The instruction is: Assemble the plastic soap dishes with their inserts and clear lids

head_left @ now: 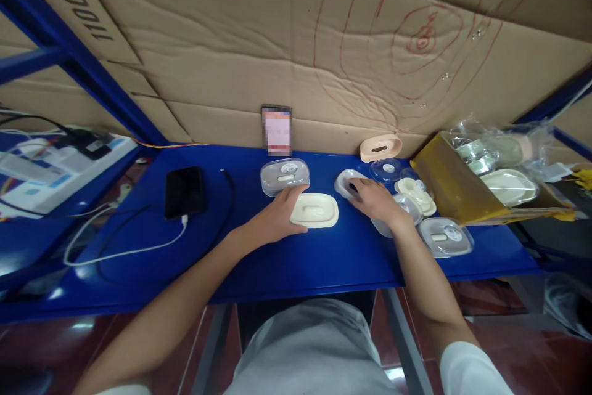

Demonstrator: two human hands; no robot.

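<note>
A cream oval dish (319, 211) lies on the blue table, and my left hand (283, 216) is at its left end, thumb and fingers round its edge. To the right, my right hand (371, 198) has its fingertips on a pale grey oval piece (345, 183) with a dark opening. Behind my left hand sits a clear-lidded oval box (284, 177) with a round label. Beyond my right hand are a clear lid (387, 169) and a peach oval piece (380, 147) leaning on the cardboard. Under my right wrist are more clear parts, partly covered.
A yellow-edged carton (444, 198) of wrapped parts stands at right, beside cream pieces (416, 195) and another clear-lidded box (446, 237). A black phone (184, 192) with a white cable lies left. A pixelated screen (278, 130) leans on the cardboard wall (222, 44). Power strips are far left.
</note>
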